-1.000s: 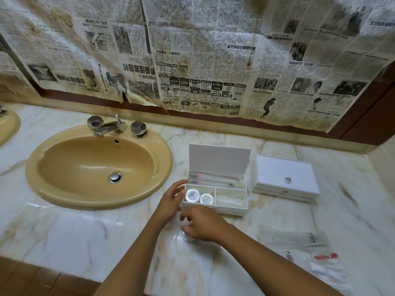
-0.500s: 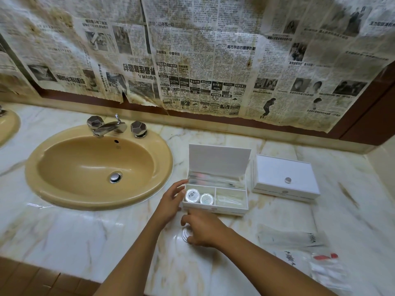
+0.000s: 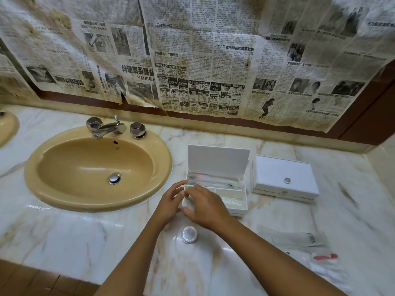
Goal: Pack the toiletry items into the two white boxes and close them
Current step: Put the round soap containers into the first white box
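An open white box (image 3: 218, 162) stands on the marble counter with its lid upright. Its rear tray holds clear-wrapped items, and more lie in the front right compartment (image 3: 232, 198). My right hand (image 3: 205, 208) hovers over the front left compartment, shut on a small round clear container (image 3: 188, 203). My left hand (image 3: 171, 197) rests with its fingers apart at the box's left front corner. Another round container (image 3: 189, 234) lies on the counter below my right wrist. The second white box (image 3: 282, 174) sits closed to the right.
Clear plastic packets (image 3: 299, 239) lie on the counter at the right, one with a red part (image 3: 324, 257). A tan sink (image 3: 64, 198) with a chrome faucet (image 3: 106, 129) is on the left. Newspaper covers the wall behind.
My right hand has lifted from the counter up to the open box's front left compartment with one round container; one stays on the counter. My left hand has barely moved.
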`<state>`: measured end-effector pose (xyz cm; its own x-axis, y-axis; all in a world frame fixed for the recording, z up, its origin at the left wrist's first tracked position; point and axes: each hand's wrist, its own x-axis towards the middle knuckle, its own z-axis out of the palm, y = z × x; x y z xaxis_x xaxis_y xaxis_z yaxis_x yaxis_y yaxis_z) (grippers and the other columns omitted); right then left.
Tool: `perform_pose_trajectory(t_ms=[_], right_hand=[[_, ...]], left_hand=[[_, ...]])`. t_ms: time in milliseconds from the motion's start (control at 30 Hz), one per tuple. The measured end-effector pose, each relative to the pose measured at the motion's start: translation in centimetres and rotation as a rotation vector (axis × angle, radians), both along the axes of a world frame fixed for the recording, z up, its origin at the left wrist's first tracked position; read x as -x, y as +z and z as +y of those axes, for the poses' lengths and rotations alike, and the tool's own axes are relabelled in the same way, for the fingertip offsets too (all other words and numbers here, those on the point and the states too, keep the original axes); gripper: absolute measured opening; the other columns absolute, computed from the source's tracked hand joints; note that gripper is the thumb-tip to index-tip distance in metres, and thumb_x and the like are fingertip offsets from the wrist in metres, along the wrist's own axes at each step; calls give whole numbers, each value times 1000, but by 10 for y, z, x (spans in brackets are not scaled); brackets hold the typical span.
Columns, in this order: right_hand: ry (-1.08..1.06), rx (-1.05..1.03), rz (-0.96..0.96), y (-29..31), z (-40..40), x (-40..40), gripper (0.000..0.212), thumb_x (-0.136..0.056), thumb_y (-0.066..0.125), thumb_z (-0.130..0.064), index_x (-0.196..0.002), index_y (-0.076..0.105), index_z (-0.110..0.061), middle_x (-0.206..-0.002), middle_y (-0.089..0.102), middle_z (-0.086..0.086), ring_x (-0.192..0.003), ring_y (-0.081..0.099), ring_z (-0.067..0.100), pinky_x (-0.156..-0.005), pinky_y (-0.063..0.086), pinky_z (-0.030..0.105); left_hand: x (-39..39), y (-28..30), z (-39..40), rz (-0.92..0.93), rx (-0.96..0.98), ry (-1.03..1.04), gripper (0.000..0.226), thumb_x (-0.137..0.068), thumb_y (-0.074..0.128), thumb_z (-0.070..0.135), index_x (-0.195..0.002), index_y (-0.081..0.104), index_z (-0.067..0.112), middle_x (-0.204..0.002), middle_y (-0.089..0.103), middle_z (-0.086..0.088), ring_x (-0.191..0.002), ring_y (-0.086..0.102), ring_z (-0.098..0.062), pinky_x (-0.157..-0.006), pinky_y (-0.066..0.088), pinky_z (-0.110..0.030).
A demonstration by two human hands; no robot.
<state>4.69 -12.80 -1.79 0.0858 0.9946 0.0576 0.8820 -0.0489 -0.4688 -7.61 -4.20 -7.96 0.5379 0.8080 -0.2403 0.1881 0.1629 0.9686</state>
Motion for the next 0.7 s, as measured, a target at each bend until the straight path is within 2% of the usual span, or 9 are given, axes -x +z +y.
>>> perform_pose_trajectory(t_ms=[67, 167, 267, 467, 600, 700], right_hand=[[-96, -17, -42, -1, 3, -7, 30, -86, 55, -37, -108, 57, -17, -106, 60, 1, -99, 57, 23, -77, 44, 34], [-179, 26, -100, -5, 3, -18, 30, -86, 54, -38, -106, 57, -16, -105, 60, 3, -98, 57, 25, -78, 43, 34], [-214, 86, -129, -9, 2, -25, 29, -87, 54, -39, -104, 58, -15, -106, 60, 4, -98, 58, 26, -80, 43, 34], [-221, 122, -141, -13, 2, -29, 25, -89, 56, -38, -101, 60, -16, -105, 63, 4, -98, 58, 26, -80, 42, 33], [-217, 130, -154, -13, 3, -30, 26, -90, 56, -40, -101, 63, -17, -106, 63, 4, -99, 58, 25, -81, 42, 33], [-221, 130, -156, -14, 3, -30, 25, -90, 56, -38, -104, 64, -19, -110, 60, 2, -102, 57, 25, -85, 41, 34]], left_hand=[[1, -2, 1, -3, 9, -9, 31, -100, 49, 19, -126, 57, 34, -123, 65, 3, -112, 62, -13, -76, 56, -30], [1, -2, 1, 1, 5, -6, 31, -100, 49, 19, -125, 57, 35, -122, 66, 3, -108, 64, -14, -74, 54, -27], [1, -4, 2, 1, 10, -10, 30, -100, 50, 21, -124, 57, 37, -121, 66, 3, -107, 65, -15, -79, 57, -34], [0, -4, 2, 10, 8, -3, 30, -100, 50, 23, -124, 57, 39, -123, 66, 4, -109, 64, -14, -78, 56, -33], [0, -3, 2, 19, 12, -4, 30, -100, 50, 23, -123, 57, 40, -123, 65, 3, -109, 64, -13, -75, 55, -30], [-1, 1, 0, 41, 3, 4, 30, -100, 50, 22, -123, 57, 39, -122, 65, 7, -98, 64, 2, -66, 52, -18]])
